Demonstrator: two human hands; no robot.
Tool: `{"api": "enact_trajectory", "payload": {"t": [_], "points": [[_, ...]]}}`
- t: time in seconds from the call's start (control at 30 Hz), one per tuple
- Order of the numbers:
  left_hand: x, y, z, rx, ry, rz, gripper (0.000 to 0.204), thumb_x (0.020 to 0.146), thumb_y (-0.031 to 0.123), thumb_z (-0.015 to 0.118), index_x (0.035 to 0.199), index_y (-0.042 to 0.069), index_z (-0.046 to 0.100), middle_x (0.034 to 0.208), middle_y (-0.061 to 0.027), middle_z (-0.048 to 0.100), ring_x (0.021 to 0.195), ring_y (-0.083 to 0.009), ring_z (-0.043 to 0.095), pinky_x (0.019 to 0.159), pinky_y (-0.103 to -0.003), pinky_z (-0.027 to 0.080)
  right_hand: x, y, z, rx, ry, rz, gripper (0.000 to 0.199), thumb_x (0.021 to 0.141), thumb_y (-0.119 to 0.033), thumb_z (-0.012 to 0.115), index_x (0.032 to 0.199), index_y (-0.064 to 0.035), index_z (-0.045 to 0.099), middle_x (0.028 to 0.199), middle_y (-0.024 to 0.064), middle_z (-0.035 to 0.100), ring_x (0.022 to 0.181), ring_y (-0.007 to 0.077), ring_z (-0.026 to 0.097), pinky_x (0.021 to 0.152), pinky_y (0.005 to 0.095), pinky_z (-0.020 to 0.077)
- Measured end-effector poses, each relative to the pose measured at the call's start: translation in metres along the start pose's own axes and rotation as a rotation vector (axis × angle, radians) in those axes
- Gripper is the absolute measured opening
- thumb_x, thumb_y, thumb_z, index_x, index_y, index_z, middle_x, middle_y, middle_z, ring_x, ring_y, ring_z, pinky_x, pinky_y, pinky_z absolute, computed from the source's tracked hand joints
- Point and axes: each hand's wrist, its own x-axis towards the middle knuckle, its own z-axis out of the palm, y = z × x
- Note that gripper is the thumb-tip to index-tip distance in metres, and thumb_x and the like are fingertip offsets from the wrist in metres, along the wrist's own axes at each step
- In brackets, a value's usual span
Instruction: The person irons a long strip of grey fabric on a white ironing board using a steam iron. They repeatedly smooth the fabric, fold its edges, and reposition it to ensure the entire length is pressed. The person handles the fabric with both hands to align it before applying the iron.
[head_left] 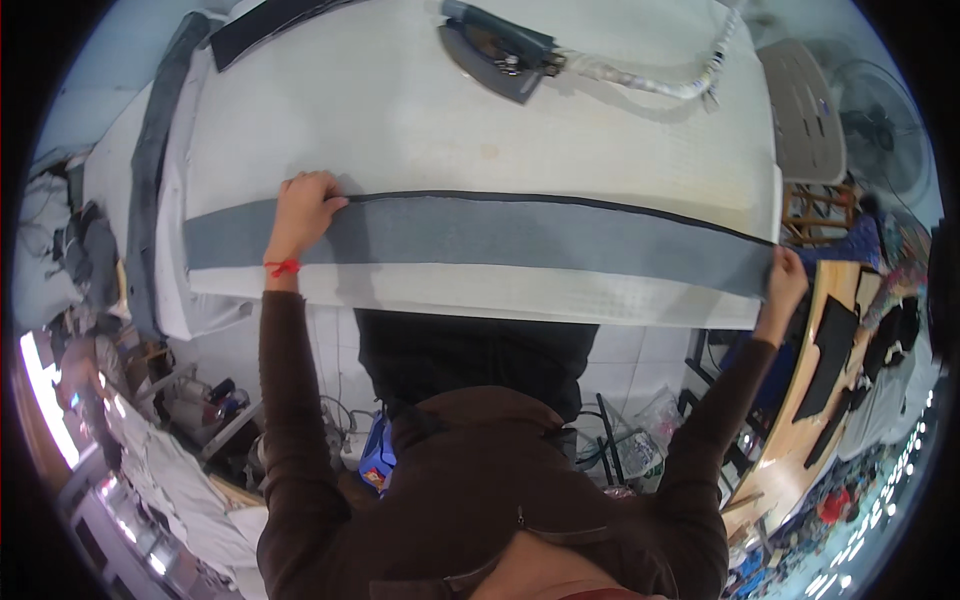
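Grey fabric strip (480,235), long, gently curved, dark along its far edge, lies across your pale table's (390,130) near side. Your left hand (304,212), at nine o'clock, pinches that edge; your right hand (786,282), at three, closes on one end. An iron (488,55) rests at twelve.

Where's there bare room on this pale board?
On the board, the widest bare patch lies between the iron and the grey strip; another lies between the iron and the dark piece. A narrow band borders the strip's near edge. The far right is crowded by the iron's cord.
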Motion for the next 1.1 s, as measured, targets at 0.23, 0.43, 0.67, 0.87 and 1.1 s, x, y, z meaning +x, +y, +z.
{"api": "enact_trajectory", "payload": {"t": [0.23,0.43,0.67,0.87,1.1], "points": [[0.018,0.076,0.025,-0.404,-0.122,-0.008,0.018,0.096,0.014,0.092,0.100,0.008,0.076,0.095,-0.0071,0.078,0.096,-0.0339,0.073,0.094,-0.049,0.054,0.077,0.042,-0.094,-0.438,0.098,0.025,0.037,0.114,-0.038,0.082,0.125,-0.0040,0.088,0.107,0.0129,0.089,0.095,0.0277,0.083,0.088,0.0416,0.0624],[0.003,0.087,0.056,-0.251,0.180,0.103,0.021,0.097,0.018,0.093,0.115,0.016,0.083,0.110,-0.0015,0.075,0.111,-0.0283,0.069,0.103,-0.047,0.050,0.041,-0.039,-0.016,-0.693,0.004,-0.120,0.040,0.115,-0.040,0.075,0.138,-0.0083,0.085,0.131,0.0188,0.087,0.120,0.0441,0.083,0.102,0.0549,0.0640],[-0.018,0.043,0.053,-0.233,0.313,0.181,0.019,0.099,0.013,0.090,0.117,0.014,0.084,0.117,-0.0019,0.076,0.117,-0.0275,0.067,0.104,-0.046,0.051,-0.070,-0.323,0.125,-0.010,-0.082,-0.829,0.030,0.105,-0.014,0.087,0.132,-0.0025,0.084,0.131,0.0193,0.084,0.128,0.0435,0.075,0.114,0.0523,0.0578],[-0.010,0.038,0.060,-0.341,0.388,0.318,0.017,0.096,0.004,0.086,0.111,0.010,0.081,0.114,-0.0028,0.076,0.113,-0.0296,0.069,0.100,-0.046,0.055,-0.068,-0.498,0.208,0.252,-0.145,-1.034,0.041,0.105,-0.020,0.087,0.140,0.0000,0.080,0.136,0.0209,0.082,0.130,0.0467,0.073,0.114,0.0529,0.0582],[-0.025,0.023,0.065,-0.249,0.414,0.459,0.028,0.089,0.003,0.080,0.117,0.007,0.082,0.115,-0.0050,0.075,0.114,-0.0287,0.072,0.103,-0.044,0.061,-0.037,-0.552,0.280,-0.029,-0.384,-0.969,0.051,0.111,-0.044,0.083,0.135,0.0000,0.083,0.129,0.0268,0.084,0.118,0.0454,0.080,0.104,0.0488,0.0625]]}}
